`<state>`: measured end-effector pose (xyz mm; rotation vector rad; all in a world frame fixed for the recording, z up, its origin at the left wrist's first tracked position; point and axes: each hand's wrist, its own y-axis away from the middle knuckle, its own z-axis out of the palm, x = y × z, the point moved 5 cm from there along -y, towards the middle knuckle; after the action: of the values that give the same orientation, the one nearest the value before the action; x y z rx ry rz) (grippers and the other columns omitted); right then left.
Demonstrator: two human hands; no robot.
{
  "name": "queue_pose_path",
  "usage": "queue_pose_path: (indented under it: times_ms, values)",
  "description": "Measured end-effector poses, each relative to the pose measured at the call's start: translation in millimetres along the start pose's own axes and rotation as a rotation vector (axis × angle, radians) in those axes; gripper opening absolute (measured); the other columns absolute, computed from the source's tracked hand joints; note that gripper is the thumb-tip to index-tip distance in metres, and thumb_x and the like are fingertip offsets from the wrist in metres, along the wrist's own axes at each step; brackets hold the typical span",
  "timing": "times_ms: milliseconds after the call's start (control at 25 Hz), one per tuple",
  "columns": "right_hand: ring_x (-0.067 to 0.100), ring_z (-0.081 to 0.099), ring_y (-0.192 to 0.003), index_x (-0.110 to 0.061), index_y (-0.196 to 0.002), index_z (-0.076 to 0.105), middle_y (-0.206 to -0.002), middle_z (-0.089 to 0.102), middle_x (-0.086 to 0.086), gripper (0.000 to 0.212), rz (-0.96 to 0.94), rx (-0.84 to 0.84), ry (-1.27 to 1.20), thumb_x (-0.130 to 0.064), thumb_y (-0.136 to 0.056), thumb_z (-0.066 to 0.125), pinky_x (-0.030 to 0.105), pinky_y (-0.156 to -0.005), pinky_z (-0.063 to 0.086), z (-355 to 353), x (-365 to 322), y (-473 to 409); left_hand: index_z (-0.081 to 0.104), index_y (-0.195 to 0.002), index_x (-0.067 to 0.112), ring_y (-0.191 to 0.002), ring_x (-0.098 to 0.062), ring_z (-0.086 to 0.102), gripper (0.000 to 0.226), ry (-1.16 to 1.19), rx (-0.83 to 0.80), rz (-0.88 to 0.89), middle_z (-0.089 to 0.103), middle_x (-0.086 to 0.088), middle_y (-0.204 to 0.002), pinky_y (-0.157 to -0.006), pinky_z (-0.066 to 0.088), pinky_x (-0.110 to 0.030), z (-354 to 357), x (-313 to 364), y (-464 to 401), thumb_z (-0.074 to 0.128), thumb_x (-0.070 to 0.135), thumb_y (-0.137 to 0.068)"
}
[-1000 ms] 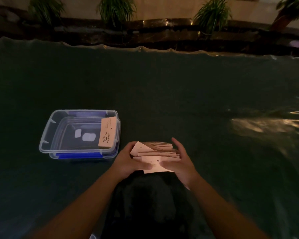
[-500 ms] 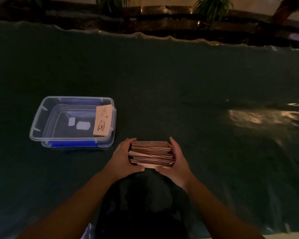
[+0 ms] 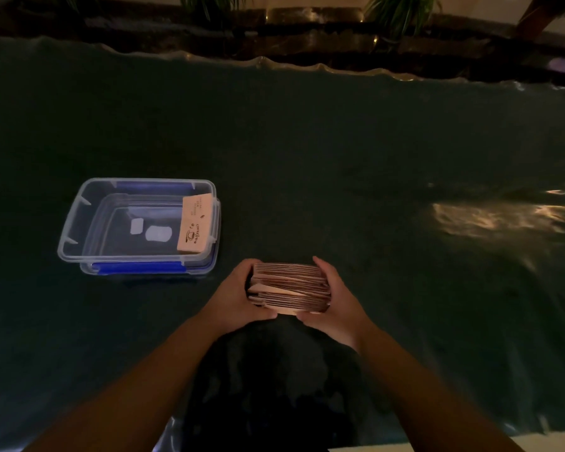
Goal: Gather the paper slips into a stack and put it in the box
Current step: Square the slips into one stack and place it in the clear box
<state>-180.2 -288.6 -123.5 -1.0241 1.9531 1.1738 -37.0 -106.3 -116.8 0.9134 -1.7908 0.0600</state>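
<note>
A thick stack of pale paper slips [image 3: 289, 287] stands on edge on the dark green table cover, near the front middle. My left hand [image 3: 234, 300] presses its left end and my right hand [image 3: 338, 305] presses its right end, thumbs along the near side. One or two slips jut out at the stack's left. To the left stands a clear plastic box [image 3: 79, 220] with blue clips. Another stack of printed slips [image 3: 194, 225] lies against the box's right wall.
The dark green table cover [image 3: 340, 158] spreads wide to the right and back, wrinkled with a light glare at the right. A dark ledge with potted plants [image 3: 402, 11] runs behind the table's far edge. Two small white labels show on the box floor.
The slips went from a loose fanned pile to a squared stack on edge between both hands. The view has tilted down slightly.
</note>
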Motion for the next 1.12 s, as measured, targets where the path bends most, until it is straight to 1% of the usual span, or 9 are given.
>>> queue_pose_path:
  times_ms: [120, 240, 320, 440, 520, 600, 800, 1000, 1120]
  values:
    - [0.000, 0.058, -0.128, -0.072, -0.134, 0.037, -0.145, 0.053, -0.015, 0.101, -0.034, -0.011, 0.045, -0.034, -0.060, 0.094, 0.036, -0.109, 0.053, -7, -9, -1, 0.049, -0.129, 0.044, -0.114, 0.001, 0.065, 0.088, 0.100, -0.061, 0.034, 0.067, 0.013, -0.126, -0.100, 0.055, -0.033, -9, 17, 4, 0.098, 0.028, -0.057]
    - [-0.004, 0.064, -0.117, -0.075, -0.121, 0.036, -0.137, 0.058, -0.012, 0.097, -0.075, 0.056, 0.027, -0.038, -0.056, 0.097, 0.018, -0.094, 0.055, -7, -19, -3, 0.052, -0.130, 0.039, -0.114, -0.008, 0.069, 0.085, 0.198, -0.081, 0.113, 0.068, 0.012, -0.124, -0.093, 0.060, -0.032, -11, 43, 9, 0.096, 0.015, -0.062]
    - [-0.001, 0.069, -0.113, -0.062, -0.127, 0.043, -0.128, 0.068, -0.013, 0.092, -0.112, 0.081, -0.009, -0.037, -0.059, 0.100, 0.020, -0.089, 0.056, -4, -26, -4, 0.052, -0.133, 0.038, -0.116, -0.010, 0.068, 0.086, 0.236, -0.062, 0.153, 0.067, 0.014, -0.126, -0.093, 0.059, -0.029, -10, 54, 11, 0.095, 0.012, -0.064]
    - [0.013, 0.073, -0.118, -0.043, -0.138, 0.050, -0.131, 0.074, -0.008, 0.092, -0.139, 0.057, -0.119, -0.031, -0.065, 0.104, 0.034, -0.094, 0.061, 4, -34, -4, 0.044, -0.143, 0.039, -0.122, -0.002, 0.062, 0.097, 0.305, -0.036, 0.142, 0.063, 0.022, -0.130, -0.095, 0.056, -0.023, -6, 57, 13, 0.096, 0.015, -0.065]
    - [0.017, 0.072, -0.121, -0.043, -0.138, 0.053, -0.133, 0.073, -0.005, 0.088, -0.143, 0.043, -0.175, -0.020, -0.068, 0.102, 0.038, -0.099, 0.060, 12, -36, -2, 0.042, -0.146, 0.036, -0.124, -0.002, 0.062, 0.098, 0.311, -0.033, 0.112, 0.063, 0.016, -0.134, -0.101, 0.053, -0.027, 1, 53, 15, 0.096, 0.017, -0.066]
    - [0.016, 0.071, -0.122, -0.045, -0.138, 0.054, -0.134, 0.073, -0.005, 0.088, -0.128, 0.058, -0.200, -0.025, -0.067, 0.102, 0.033, -0.099, 0.059, 18, -36, 2, 0.038, -0.149, 0.036, -0.123, -0.001, 0.062, 0.103, 0.302, -0.049, 0.085, 0.064, 0.012, -0.136, -0.105, 0.050, -0.029, 8, 46, 16, 0.096, 0.018, -0.067]
    - [0.002, 0.054, -0.139, -0.035, -0.167, 0.014, -0.158, 0.049, -0.006, 0.127, -0.091, -0.051, -0.118, -0.026, -0.066, 0.091, 0.031, -0.116, 0.045, 25, -37, 8, 0.012, -0.160, 0.032, -0.132, 0.003, 0.051, 0.128, 0.233, -0.158, 0.075, 0.053, 0.011, -0.146, -0.112, 0.037, -0.024, 18, 31, 13, 0.095, 0.025, -0.063]
    - [0.007, 0.061, -0.130, -0.029, -0.165, 0.018, -0.148, 0.056, -0.003, 0.113, -0.053, -0.017, -0.116, 0.003, -0.077, 0.081, 0.044, -0.113, 0.050, 30, -48, 4, 0.036, -0.145, 0.034, -0.122, 0.009, 0.055, 0.097, 0.142, -0.074, 0.093, 0.057, 0.017, -0.133, -0.105, 0.044, -0.022, 20, 35, 6, 0.094, 0.038, -0.068]
    - [0.004, 0.057, -0.134, -0.031, -0.167, 0.014, -0.152, 0.052, -0.005, 0.117, -0.073, -0.028, -0.093, -0.005, -0.077, 0.084, 0.040, -0.117, 0.047, 21, -55, 3, 0.024, -0.153, 0.033, -0.127, 0.008, 0.053, 0.114, 0.121, -0.101, 0.115, 0.054, 0.019, -0.139, -0.107, 0.040, -0.021, 13, 35, 1, 0.095, 0.043, -0.064]
